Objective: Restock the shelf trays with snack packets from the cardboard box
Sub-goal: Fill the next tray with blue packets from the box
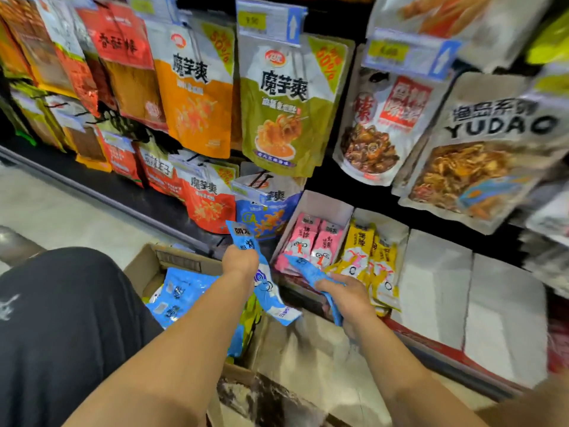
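Near box [144,266]: left hand [240,260], right hand [348,295] hold blue, seemingly cartoon-printed packets [271,291].

The left hand [240,260] shows only its back; the fingers of its grip are hidden behind the blue packet [271,291]. The right hand [345,295] covers the middle of a second blue packet [304,269], and its fingertips lie out of sight beneath. At 7 o'clock the cardboard box [147,263] is partly hidden by the left forearm and by black shorts [61,318], which the left edge cuts off. At 12 o'clock the price tags [268,21] are too blurred to read. At 4 o'clock the white trays [437,288] are smeared; their contents cannot be told.
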